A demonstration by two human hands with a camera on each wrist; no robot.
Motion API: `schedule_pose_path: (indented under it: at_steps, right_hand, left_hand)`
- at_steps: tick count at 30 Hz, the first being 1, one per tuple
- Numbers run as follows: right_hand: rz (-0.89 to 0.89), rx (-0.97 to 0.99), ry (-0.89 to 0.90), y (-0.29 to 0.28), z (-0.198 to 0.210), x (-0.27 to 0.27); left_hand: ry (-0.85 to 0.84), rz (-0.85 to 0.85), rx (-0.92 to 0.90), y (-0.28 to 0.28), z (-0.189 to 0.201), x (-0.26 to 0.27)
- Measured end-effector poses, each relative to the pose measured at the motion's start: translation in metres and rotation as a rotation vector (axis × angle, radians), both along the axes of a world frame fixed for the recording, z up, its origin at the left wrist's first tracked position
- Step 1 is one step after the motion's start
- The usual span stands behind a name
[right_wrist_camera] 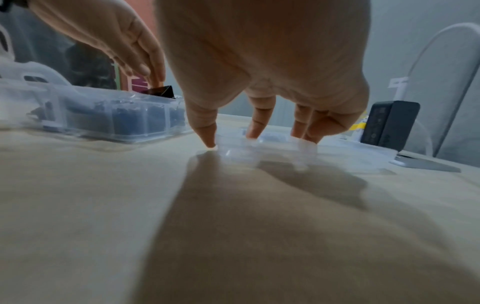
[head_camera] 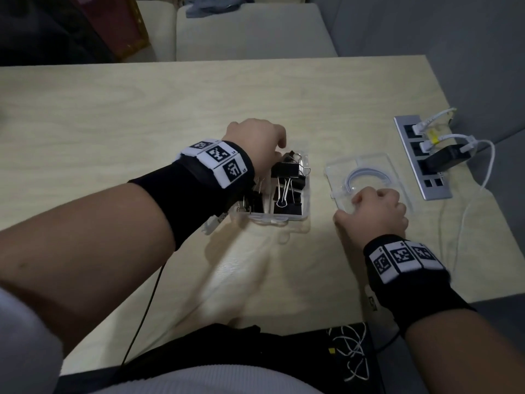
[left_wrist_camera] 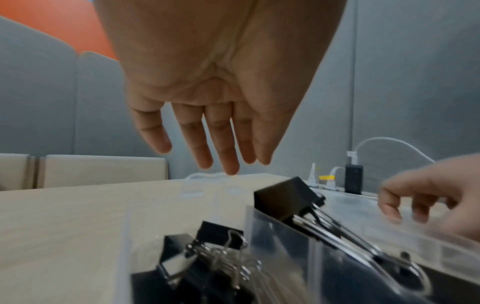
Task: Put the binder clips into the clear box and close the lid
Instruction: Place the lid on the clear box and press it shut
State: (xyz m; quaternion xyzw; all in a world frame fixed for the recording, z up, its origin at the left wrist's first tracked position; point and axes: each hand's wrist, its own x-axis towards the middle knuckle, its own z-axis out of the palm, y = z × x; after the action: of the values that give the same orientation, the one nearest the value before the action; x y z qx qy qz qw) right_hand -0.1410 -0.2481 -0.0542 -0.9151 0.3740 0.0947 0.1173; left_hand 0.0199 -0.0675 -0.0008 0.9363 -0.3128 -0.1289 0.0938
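Note:
The clear box (head_camera: pixel 284 220) stands open mid-table, with several black binder clips (head_camera: pixel 285 170) piled inside, some sticking above the rim. My left hand (head_camera: pixel 279 143) hovers over the box's far side with its fingers (left_wrist_camera: pixel 207 144) straight and pointing down, holding nothing; its fingertips are close to the topmost clip (right_wrist_camera: pixel 158 91). The separate clear lid (head_camera: pixel 369 166) lies flat to the right of the box. My right hand (head_camera: pixel 375 206) grips the lid's near edge (right_wrist_camera: pixel 350 150), fingers curled over the rim and the thumb (right_wrist_camera: pixel 207 135) down at the table beside it.
A silver power strip (head_camera: pixel 420 157) with a black charger (head_camera: pixel 446 160) and white cables (head_camera: pixel 488 166) runs along the table's right edge, just beyond the lid. Beige seats (head_camera: pixel 250 29) stand behind the table. A thin black cord (head_camera: pixel 147 308) hangs at the near edge.

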Motion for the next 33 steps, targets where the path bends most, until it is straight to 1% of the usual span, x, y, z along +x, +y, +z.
schedule_pose_path:
  at_steps: [2,5,7,9,11,12,15,16,17,19,20,21,23,25,26,28,30,32,33]
  right_hand:
    - [-0.013,0.027,-0.105,0.002,0.009,0.002]
    - [-0.001,0.092,-0.359,0.01,0.024,0.006]
    - [0.069,0.141,-0.517,0.019,0.033,0.01]
    - [0.206,0.203,-0.614,0.032,0.04,0.013]
    - [0.345,0.307,-0.682,0.046,0.045,0.015]
    - [0.378,0.379,-0.729,0.052,0.047,0.016]
    - [0.359,0.574,-0.876,0.062,0.058,0.019]
    - [0.376,0.59,-0.881,0.063,0.061,0.021]
    - [0.421,0.585,-0.849,0.064,0.064,0.023]
    - [0.543,0.517,-0.675,0.062,0.064,0.026]
    - [0.601,0.458,-0.558,0.06,0.062,0.027]
    - [0.654,0.395,-0.451,0.057,0.057,0.027]
    - [0.731,0.305,-0.319,0.052,0.047,0.028]
    - [0.763,0.274,-0.279,0.051,0.039,0.029]
    - [0.77,0.271,-0.271,0.053,0.037,0.028]
    - [0.767,0.28,-0.268,0.055,0.035,0.027]
    - [0.727,0.321,-0.283,0.055,0.036,0.025]
    - [0.637,0.352,-0.361,0.054,0.039,0.022]
    - [0.574,0.342,-0.431,0.054,0.04,0.022]
  left_hand:
    - [0.006,0.058,-0.044,0.009,0.004,0.007]
    - [0.028,0.148,-0.087,0.024,0.006,0.017]
    - [0.044,0.212,-0.108,0.033,0.005,0.021]
    - [0.083,0.257,-0.157,0.039,0.004,0.022]
    - [0.174,0.275,-0.28,0.043,0.004,0.02]
    - [0.226,0.283,-0.366,0.045,0.006,0.017]
    - [0.391,0.327,-0.601,0.053,0.013,0.009]
    - [0.473,0.343,-0.66,0.056,0.015,0.007]
    - [0.571,0.366,-0.723,0.06,0.015,0.007]
    - [0.751,0.447,-0.835,0.066,0.013,0.008]
    - [0.784,0.48,-0.839,0.069,0.011,0.009]
    - [0.777,0.489,-0.792,0.072,0.009,0.01]
    - [0.737,0.47,-0.593,0.076,0.002,0.01]
    - [0.702,0.445,-0.385,0.077,-0.004,0.006]
    - [0.683,0.43,-0.325,0.077,-0.006,0.004]
    - [0.62,0.395,-0.269,0.074,-0.009,0.002]
    - [0.536,0.355,-0.245,0.073,-0.008,0.003]
    - [0.481,0.342,-0.302,0.072,-0.004,0.005]
    - [0.475,0.331,-0.356,0.072,-0.001,0.006]
